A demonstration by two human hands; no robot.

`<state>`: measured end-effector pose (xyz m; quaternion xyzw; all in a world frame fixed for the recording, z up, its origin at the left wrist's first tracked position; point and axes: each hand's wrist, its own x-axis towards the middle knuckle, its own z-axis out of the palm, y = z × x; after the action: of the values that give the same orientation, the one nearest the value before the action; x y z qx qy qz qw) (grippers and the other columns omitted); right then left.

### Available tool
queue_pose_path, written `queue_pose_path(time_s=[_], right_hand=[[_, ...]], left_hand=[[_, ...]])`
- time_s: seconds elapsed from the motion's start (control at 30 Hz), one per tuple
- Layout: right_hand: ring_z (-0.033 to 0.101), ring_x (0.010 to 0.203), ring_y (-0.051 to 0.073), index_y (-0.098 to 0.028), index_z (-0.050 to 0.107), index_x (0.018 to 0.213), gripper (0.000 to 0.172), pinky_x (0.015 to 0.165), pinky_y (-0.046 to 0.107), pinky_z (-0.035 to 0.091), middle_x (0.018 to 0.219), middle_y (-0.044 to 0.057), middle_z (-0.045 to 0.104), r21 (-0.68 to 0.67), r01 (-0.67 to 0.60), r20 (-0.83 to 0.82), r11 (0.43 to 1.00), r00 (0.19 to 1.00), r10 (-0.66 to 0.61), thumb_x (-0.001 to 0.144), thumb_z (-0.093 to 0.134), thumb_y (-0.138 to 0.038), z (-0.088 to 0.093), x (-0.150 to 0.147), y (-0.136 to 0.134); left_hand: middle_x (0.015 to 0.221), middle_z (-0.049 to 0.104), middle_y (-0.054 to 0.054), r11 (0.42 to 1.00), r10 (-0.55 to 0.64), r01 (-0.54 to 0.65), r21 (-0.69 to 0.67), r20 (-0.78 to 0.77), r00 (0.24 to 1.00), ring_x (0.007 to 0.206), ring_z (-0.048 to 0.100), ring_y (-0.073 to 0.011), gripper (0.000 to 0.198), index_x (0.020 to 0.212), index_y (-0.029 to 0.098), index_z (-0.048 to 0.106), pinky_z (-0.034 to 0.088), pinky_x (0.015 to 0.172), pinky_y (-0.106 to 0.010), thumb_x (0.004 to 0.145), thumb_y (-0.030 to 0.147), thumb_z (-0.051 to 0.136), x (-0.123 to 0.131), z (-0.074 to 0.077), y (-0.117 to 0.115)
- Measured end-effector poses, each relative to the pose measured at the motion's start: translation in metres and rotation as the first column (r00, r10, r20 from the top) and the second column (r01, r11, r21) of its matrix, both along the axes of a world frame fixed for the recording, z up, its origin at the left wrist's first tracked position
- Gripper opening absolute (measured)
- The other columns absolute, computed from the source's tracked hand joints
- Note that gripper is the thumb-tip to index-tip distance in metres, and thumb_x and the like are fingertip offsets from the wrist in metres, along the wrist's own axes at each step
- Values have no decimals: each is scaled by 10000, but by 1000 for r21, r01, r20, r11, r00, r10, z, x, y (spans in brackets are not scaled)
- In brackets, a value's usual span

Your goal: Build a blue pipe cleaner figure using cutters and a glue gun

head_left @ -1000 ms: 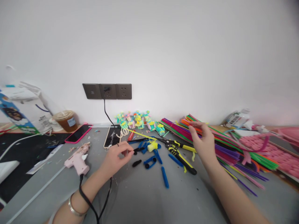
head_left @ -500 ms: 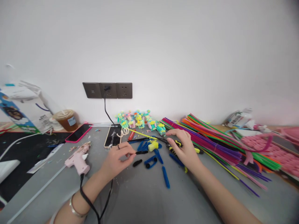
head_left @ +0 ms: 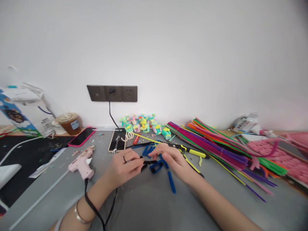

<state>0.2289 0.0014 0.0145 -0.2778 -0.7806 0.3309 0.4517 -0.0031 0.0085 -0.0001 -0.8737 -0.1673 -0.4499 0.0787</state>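
Observation:
My left hand (head_left: 127,165) is closed, with finger and thumb pinched on a short black pipe cleaner piece (head_left: 151,162) that sticks out to the right. Just beyond that piece, my right hand (head_left: 172,158) hovers with thumb and forefinger curved and apart. Its fingertips are close to the black piece; whether they touch it I cannot tell. Beneath and around both hands lie folded blue pipe cleaner pieces (head_left: 171,182) and a blue loop with black rounds (head_left: 156,167). Pliers with yellow and black handles (head_left: 196,153) lie spread on the table behind my right hand.
Bundled coloured pipe cleaners (head_left: 216,150) spread across the right. Small pastel figures (head_left: 144,123) stand by the wall. On the left are a pink glue gun (head_left: 83,165) with a black cord, two phones, one a pink-edged phone (head_left: 81,137), and a drink cup (head_left: 68,123).
My right hand has let go of the pliers and moved left toward the black piece. The pliers now lie with handles spread. My left hand still pinches black pipe cleaner.

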Motion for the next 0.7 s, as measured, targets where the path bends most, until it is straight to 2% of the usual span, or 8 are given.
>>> queue_pose_path(time_s=[0.1, 0.17, 0.3, 0.43, 0.57, 0.7], right_hand=[[549, 655, 174, -170, 768, 905, 671, 680, 314, 432, 647, 25, 562, -150, 13, -44, 989, 999, -20, 1021, 257, -590, -1, -4, 13], [509, 613, 159, -166, 774, 885, 646, 623, 292, 408, 618, 8, 512, -191, 10, -58, 982, 998, -22, 1010, 308, -596, -5, -5, 18], [571, 708, 163, -183, 775, 921, 481, 704, 290, 431, 727, 30, 603, -156, -33, -12, 987, 999, 32, 1007, 435, -512, -17, -4, 14], [632, 832, 187, -200, 758, 997, 338, 793, 311, 459, 898, 70, 696, -158, -45, -10, 986, 999, 44, 990, 521, -442, -19, -2, 8], [631, 820, 191, -197, 748, 956, 267, 784, 319, 469, 869, 71, 700, -134, -15, -18, 991, 1000, 12, 956, 594, -414, -17, -3, 8], [621, 766, 181, -185, 728, 860, 279, 743, 312, 469, 815, 63, 689, -136, 0, -30, 991, 1000, -5, 932, 625, -433, -17, -5, 10]], left_hand=[[729, 656, -34, 1000, 4, -4, -6, 6, 1000, 625, 562, -127, 154, 910, 166, 625, 500, 605, -253, 847, 26, 618, 0, 0, 1], [719, 653, -32, 1000, 8, -8, -24, 0, 1000, 632, 563, -128, 157, 900, 167, 623, 501, 611, -251, 848, 20, 609, 0, 0, 2], [734, 661, -38, 996, 6, -5, -86, 8, 1000, 679, 589, -134, 168, 909, 171, 619, 510, 639, -253, 854, 13, 597, -2, 0, 6], [736, 656, -30, 993, 10, -9, -115, 10, 1000, 669, 584, -133, 171, 907, 181, 617, 503, 633, -266, 856, 20, 594, -4, -3, 9], [735, 649, -24, 992, 14, -14, -123, 1, 1000, 665, 582, -131, 183, 904, 185, 620, 505, 640, -270, 853, 12, 589, -5, -3, 10], [733, 661, -26, 989, 13, -13, -146, -1, 1000, 674, 595, -137, 179, 892, 189, 628, 511, 644, -265, 852, 19, 589, -4, -2, 10]])
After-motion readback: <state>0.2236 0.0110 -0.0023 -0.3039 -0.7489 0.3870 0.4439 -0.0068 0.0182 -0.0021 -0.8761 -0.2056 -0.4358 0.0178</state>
